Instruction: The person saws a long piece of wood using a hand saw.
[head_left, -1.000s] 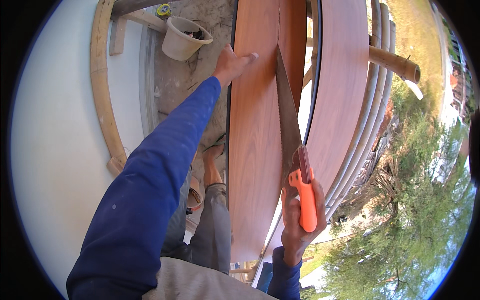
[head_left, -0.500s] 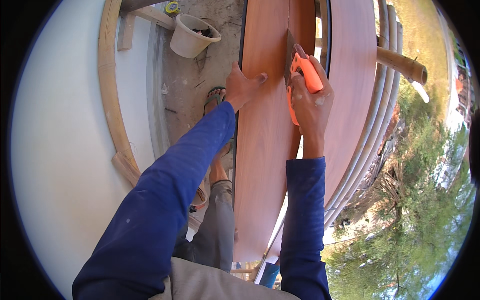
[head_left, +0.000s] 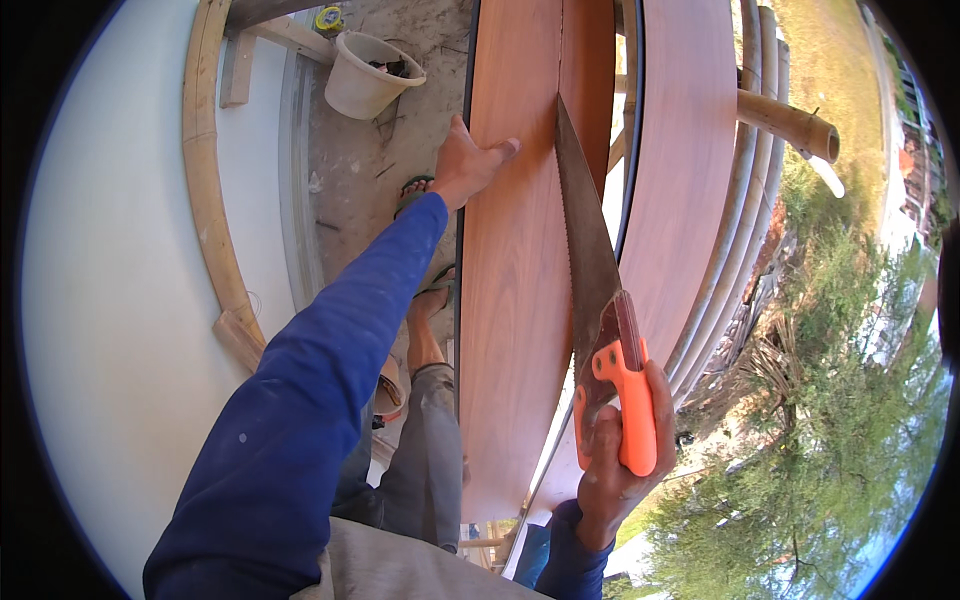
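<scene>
A handsaw [head_left: 590,220] with an orange and dark brown handle lies lengthwise over a long wood-grain board [head_left: 510,300]. Its handle is in the grip of my right hand [head_left: 612,488], drawn back close to my body. The toothed blade points away from me, its tip at a thin lengthwise line in the board; I cannot tell how deep it sits. Nearer me, a bright gap shows along the board's right side. My left hand [head_left: 468,168] grips the board's left edge farther off, thumb over the top face and some fingers hidden.
Another wood-grain board [head_left: 685,150] lies to the right, beside bamboo poles [head_left: 765,170] and a projecting bamboo end [head_left: 800,122]. On the floor at far left stand a whitish bucket [head_left: 365,85] and a yellow tape measure [head_left: 328,18]. A bamboo frame [head_left: 205,170] borders the white panel.
My right hand has pulled the saw back toward me, and much more of the blade shows. My left hand keeps its place on the board's edge. The whole view has shifted slightly.
</scene>
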